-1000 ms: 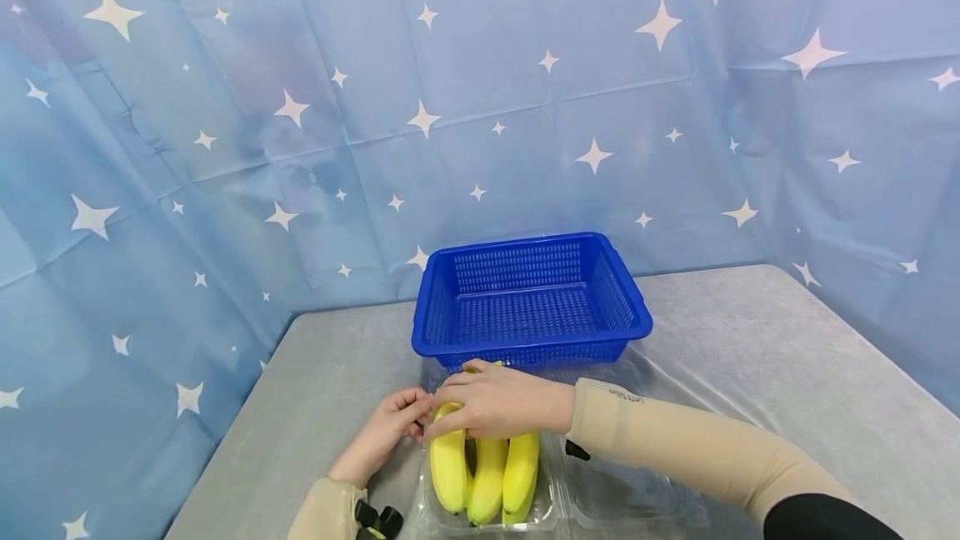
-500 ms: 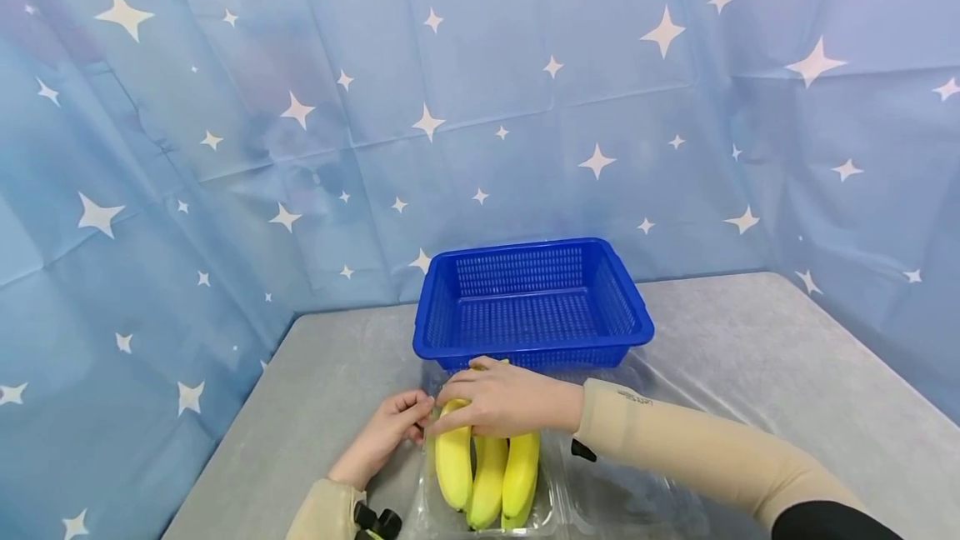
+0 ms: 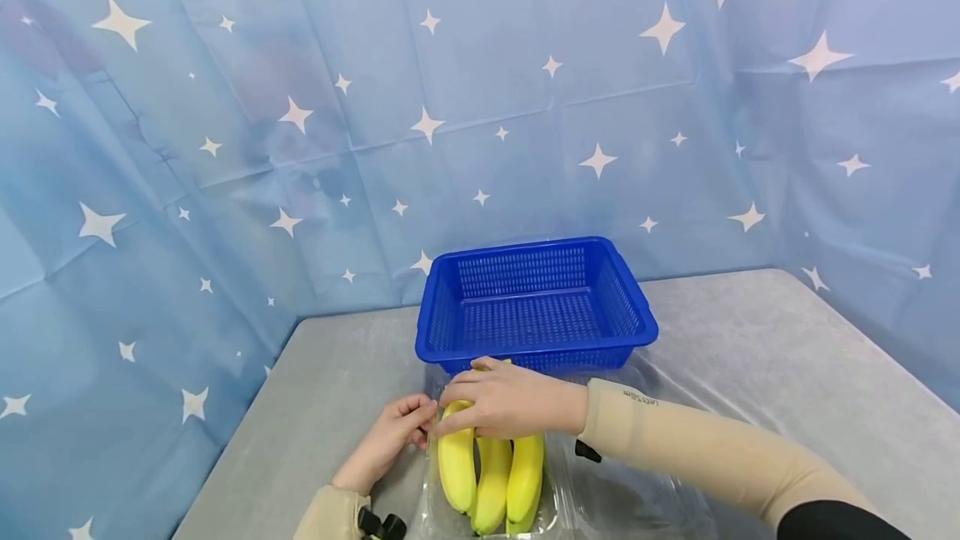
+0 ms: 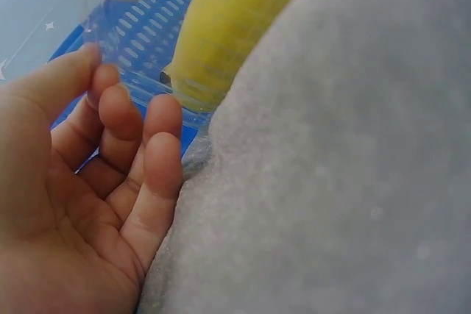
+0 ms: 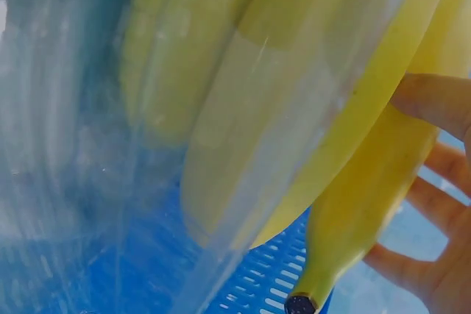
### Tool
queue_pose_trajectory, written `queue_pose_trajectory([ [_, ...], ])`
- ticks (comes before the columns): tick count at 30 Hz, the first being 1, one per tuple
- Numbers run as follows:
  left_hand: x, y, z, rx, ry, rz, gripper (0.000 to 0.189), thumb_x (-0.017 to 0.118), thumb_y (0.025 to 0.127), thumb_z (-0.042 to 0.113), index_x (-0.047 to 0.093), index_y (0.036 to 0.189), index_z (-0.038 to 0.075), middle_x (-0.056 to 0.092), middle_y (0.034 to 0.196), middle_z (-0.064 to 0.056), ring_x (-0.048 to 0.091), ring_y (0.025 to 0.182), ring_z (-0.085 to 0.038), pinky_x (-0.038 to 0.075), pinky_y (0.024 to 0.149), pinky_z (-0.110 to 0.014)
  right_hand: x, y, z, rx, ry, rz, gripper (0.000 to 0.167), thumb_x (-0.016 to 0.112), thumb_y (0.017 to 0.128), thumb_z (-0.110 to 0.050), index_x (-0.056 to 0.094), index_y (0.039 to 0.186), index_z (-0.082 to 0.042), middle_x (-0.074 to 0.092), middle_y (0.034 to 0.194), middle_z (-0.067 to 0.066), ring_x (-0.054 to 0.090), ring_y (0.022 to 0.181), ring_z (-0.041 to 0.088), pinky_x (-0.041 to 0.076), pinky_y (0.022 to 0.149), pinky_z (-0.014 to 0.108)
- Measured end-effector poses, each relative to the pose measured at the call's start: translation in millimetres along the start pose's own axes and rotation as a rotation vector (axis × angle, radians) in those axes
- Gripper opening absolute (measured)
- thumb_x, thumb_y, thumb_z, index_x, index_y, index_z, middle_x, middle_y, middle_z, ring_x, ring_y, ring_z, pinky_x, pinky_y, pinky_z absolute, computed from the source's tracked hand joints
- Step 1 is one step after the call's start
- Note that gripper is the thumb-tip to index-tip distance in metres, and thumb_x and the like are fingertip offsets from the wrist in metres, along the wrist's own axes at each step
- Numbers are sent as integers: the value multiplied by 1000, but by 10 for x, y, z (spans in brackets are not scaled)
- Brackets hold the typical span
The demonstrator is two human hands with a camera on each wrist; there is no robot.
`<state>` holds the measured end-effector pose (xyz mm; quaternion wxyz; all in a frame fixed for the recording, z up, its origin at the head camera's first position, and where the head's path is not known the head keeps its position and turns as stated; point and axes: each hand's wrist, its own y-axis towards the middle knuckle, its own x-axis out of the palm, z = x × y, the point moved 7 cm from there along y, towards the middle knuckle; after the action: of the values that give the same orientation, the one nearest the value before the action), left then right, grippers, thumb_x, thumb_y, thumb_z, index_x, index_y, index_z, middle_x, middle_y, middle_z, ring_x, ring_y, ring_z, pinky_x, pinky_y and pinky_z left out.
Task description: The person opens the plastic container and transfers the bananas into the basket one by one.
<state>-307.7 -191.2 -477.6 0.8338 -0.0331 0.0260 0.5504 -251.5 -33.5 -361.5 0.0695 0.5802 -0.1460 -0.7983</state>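
Note:
A bunch of yellow bananas (image 3: 491, 486) lies in a clear plastic clamshell box (image 3: 558, 507) at the bottom of the head view. My right hand (image 3: 504, 400) reaches across the bunch from the right and grips its upper end. In the right wrist view, fingers and thumb curl round a banana (image 5: 372, 189) whose dark-tipped end points down. My left hand (image 3: 390, 436) is at the box's left side. The left wrist view shows its thumb and index finger pinching the thin clear edge (image 4: 96, 23), the other fingers loosely bent. My right hand hides the bananas' upper part.
Just behind the box stands a blue perforated basket (image 3: 532, 307) with nothing inside. The box's clear lid (image 3: 637, 498) lies opened out to the right, under my right forearm. A grey cloth (image 3: 750, 340) covers the table. Starry blue curtains (image 3: 480, 107) hang behind.
The left banana's lower end has shifted slightly to the right. Both hands keep their holds, and the whole head view has drifted a little.

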Motion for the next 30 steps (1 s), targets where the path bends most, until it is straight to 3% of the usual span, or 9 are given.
queue_pose_trajectory([
  [13, -21, 11, -36, -27, -5, 8, 22, 56, 100, 26, 60, 84, 11, 59, 76, 1, 54, 62, -10, 49, 57, -23, -7, 4, -10, -11, 1, -8, 49, 77, 84, -23, 61, 128, -35, 61, 124, -5, 53, 120, 14, 45, 97, 43],
  [30, -14, 14, -30, -3, -5, -6, 21, 55, 101, 22, 59, 83, 12, 58, 75, 1, 53, 60, -9, 50, 55, -23, -46, 17, -18, -28, 5, 11, 46, 76, 86, -23, 61, 128, -34, 61, 124, -5, 52, 121, 12, 44, 98, 41],
])
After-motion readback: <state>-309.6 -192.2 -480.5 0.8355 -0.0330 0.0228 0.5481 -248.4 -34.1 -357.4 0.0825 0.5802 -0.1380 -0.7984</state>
